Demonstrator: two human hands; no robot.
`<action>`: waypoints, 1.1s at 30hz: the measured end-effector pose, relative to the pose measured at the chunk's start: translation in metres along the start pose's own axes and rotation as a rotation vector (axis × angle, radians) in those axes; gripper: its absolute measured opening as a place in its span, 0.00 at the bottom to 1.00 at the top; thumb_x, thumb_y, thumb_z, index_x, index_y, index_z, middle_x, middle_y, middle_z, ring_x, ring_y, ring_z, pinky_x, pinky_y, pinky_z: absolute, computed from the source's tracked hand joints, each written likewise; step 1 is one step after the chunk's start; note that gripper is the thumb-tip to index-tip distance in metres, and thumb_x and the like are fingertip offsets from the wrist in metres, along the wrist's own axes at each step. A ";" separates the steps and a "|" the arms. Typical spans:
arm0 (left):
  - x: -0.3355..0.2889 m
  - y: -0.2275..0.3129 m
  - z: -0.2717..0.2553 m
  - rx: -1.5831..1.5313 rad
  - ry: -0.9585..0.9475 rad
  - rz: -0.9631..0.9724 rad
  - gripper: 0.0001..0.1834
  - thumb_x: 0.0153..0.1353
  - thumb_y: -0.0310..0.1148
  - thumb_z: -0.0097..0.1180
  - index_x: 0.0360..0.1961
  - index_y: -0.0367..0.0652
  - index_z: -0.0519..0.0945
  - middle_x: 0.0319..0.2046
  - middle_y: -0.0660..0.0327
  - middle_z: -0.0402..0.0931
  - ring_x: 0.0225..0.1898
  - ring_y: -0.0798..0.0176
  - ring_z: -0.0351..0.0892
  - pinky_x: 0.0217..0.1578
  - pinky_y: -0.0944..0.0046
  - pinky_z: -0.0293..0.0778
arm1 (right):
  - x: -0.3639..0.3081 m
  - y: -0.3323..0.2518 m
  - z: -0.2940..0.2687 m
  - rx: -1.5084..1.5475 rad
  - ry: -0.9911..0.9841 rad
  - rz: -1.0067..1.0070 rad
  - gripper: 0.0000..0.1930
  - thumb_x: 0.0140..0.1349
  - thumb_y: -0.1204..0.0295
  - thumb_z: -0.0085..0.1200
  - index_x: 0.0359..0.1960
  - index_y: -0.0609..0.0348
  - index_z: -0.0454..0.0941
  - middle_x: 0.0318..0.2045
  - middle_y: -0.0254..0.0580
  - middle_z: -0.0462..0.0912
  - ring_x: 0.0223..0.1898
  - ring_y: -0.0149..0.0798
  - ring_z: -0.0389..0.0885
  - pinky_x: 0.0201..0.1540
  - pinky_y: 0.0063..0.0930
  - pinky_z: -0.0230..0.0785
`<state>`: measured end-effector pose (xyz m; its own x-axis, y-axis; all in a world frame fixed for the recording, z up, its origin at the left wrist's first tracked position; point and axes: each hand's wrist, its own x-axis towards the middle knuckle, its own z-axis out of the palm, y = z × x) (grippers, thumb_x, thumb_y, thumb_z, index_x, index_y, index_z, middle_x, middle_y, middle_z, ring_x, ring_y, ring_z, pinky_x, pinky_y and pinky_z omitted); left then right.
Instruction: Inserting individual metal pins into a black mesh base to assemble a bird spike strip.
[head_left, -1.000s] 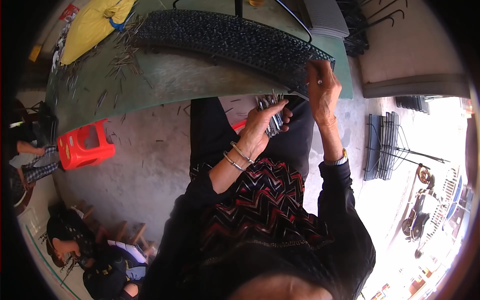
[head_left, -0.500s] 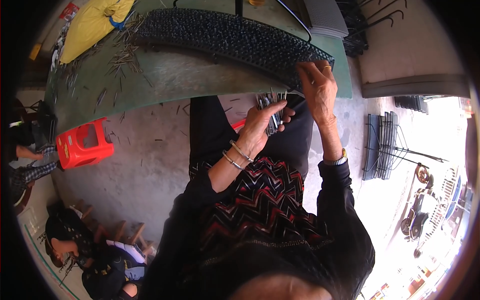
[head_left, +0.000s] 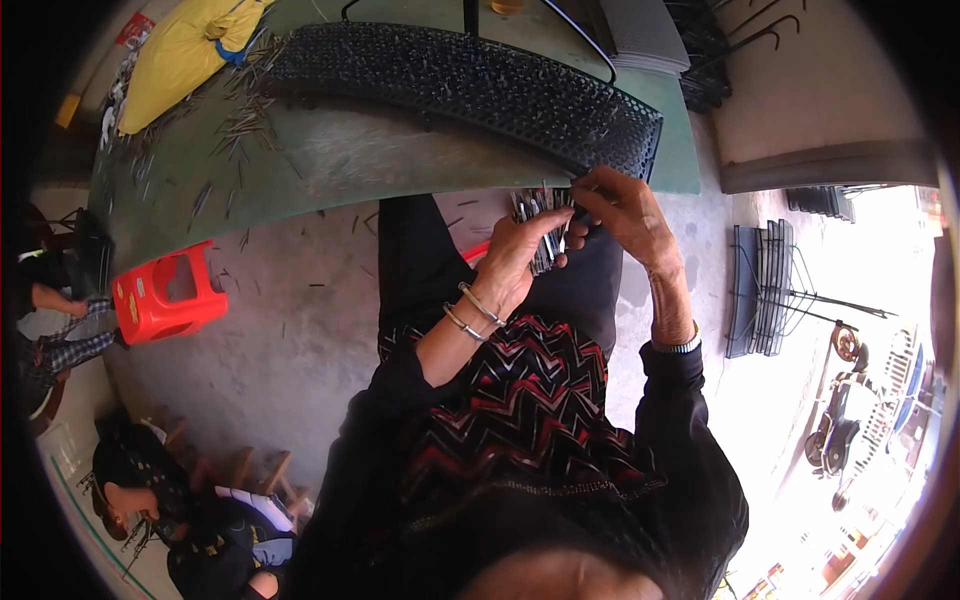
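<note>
My left hand (head_left: 515,250) is closed around a bundle of thin metal sticks (head_left: 546,240), some silvery and some dark, their ends poking up above the thumb. At the bundle's upper right, the thumb and fingers of my right hand (head_left: 628,215) are pinched together; what lies between the fingertips is too small to make out. Just beyond both hands, a long black perforated rack (head_left: 450,85) lies across the green table (head_left: 340,150), with many small shiny bits among its holes.
Loose sticks (head_left: 245,125) are scattered at the table's left, beside a yellow bag (head_left: 185,65). Grey sheets (head_left: 640,35) are stacked at the far right. A red plastic stool (head_left: 170,295) stands on the floor at left. Other people sit at left; black wire racks (head_left: 760,290) are at right.
My right hand has come down and left from the rack's right end to the top of the stick bundle. The left hand keeps its hold in nearly the same place.
</note>
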<state>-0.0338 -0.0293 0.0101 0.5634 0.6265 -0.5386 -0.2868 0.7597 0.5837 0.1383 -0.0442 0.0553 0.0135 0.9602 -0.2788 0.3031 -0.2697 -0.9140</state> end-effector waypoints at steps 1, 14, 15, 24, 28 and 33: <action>0.000 0.000 0.002 -0.005 0.005 0.003 0.11 0.62 0.35 0.58 0.43 0.42 0.80 0.34 0.59 0.83 0.34 0.66 0.82 0.27 0.69 0.74 | -0.001 0.003 -0.001 0.000 0.002 0.000 0.08 0.63 0.72 0.53 0.39 0.65 0.79 0.30 0.37 0.81 0.30 0.26 0.76 0.33 0.24 0.69; 0.005 -0.002 0.002 -0.109 0.006 -0.020 0.13 0.63 0.34 0.56 0.46 0.41 0.79 0.35 0.58 0.83 0.34 0.65 0.82 0.30 0.68 0.76 | 0.036 0.015 -0.002 -0.468 0.786 -0.457 0.03 0.63 0.76 0.53 0.37 0.60 0.76 0.25 0.41 0.80 0.21 0.29 0.77 0.25 0.24 0.68; 0.006 -0.002 0.002 -0.110 0.007 -0.019 0.13 0.63 0.34 0.56 0.46 0.41 0.79 0.35 0.58 0.83 0.34 0.65 0.82 0.30 0.68 0.76 | 0.038 0.018 -0.001 -0.478 0.774 -0.455 0.03 0.62 0.76 0.54 0.37 0.59 0.76 0.26 0.41 0.80 0.22 0.31 0.78 0.26 0.24 0.69; 0.004 0.001 0.002 -0.066 -0.014 0.021 0.12 0.63 0.34 0.56 0.45 0.41 0.79 0.35 0.59 0.82 0.33 0.68 0.80 0.27 0.70 0.74 | 0.035 0.014 0.011 -0.727 0.719 -0.341 0.06 0.60 0.70 0.58 0.37 0.56 0.78 0.26 0.44 0.74 0.34 0.43 0.78 0.35 0.36 0.71; 0.002 0.002 0.001 -0.057 -0.012 0.022 0.11 0.63 0.33 0.56 0.44 0.41 0.79 0.35 0.58 0.82 0.33 0.67 0.80 0.28 0.70 0.74 | 0.016 0.012 0.001 -0.643 0.534 -0.307 0.07 0.60 0.72 0.57 0.39 0.58 0.78 0.29 0.41 0.77 0.34 0.38 0.79 0.34 0.33 0.71; 0.000 0.001 0.002 -0.015 -0.011 0.015 0.12 0.63 0.33 0.55 0.46 0.41 0.79 0.36 0.58 0.83 0.36 0.65 0.82 0.29 0.69 0.74 | -0.002 0.011 0.002 0.017 0.007 -0.009 0.07 0.63 0.73 0.54 0.40 0.64 0.76 0.29 0.37 0.81 0.30 0.27 0.78 0.33 0.23 0.69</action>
<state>-0.0323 -0.0289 0.0124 0.5671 0.6359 -0.5234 -0.3070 0.7529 0.5821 0.1393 -0.0497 0.0452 0.0173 0.9632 -0.2683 0.2874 -0.2618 -0.9213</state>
